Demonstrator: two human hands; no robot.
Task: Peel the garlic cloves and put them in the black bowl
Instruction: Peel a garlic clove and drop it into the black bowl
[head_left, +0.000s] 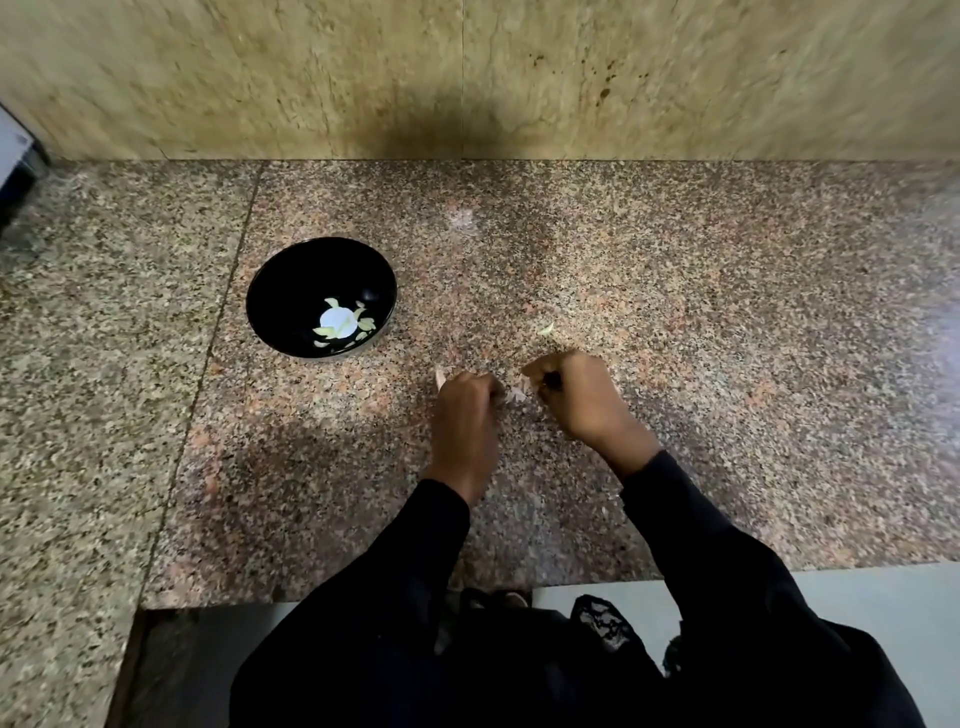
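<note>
The person is working low over the speckled pink-brown granite desk (675, 291), both hands curled. The left hand (465, 415) is pinching a pale, papery garlic clove (514, 394); the right hand (576, 395) is clenching a small dark tool, too blurred to identify. Peeling well probably means small tugs at the skin. The round glossy black bowl (270, 312), up-left, is holding several peeled cloves.

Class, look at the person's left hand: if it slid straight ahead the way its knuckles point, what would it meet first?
The left hand points up-counter; nothing shows ahead but bare granite counter until the wall. The black bowl lies off to its left.
</note>
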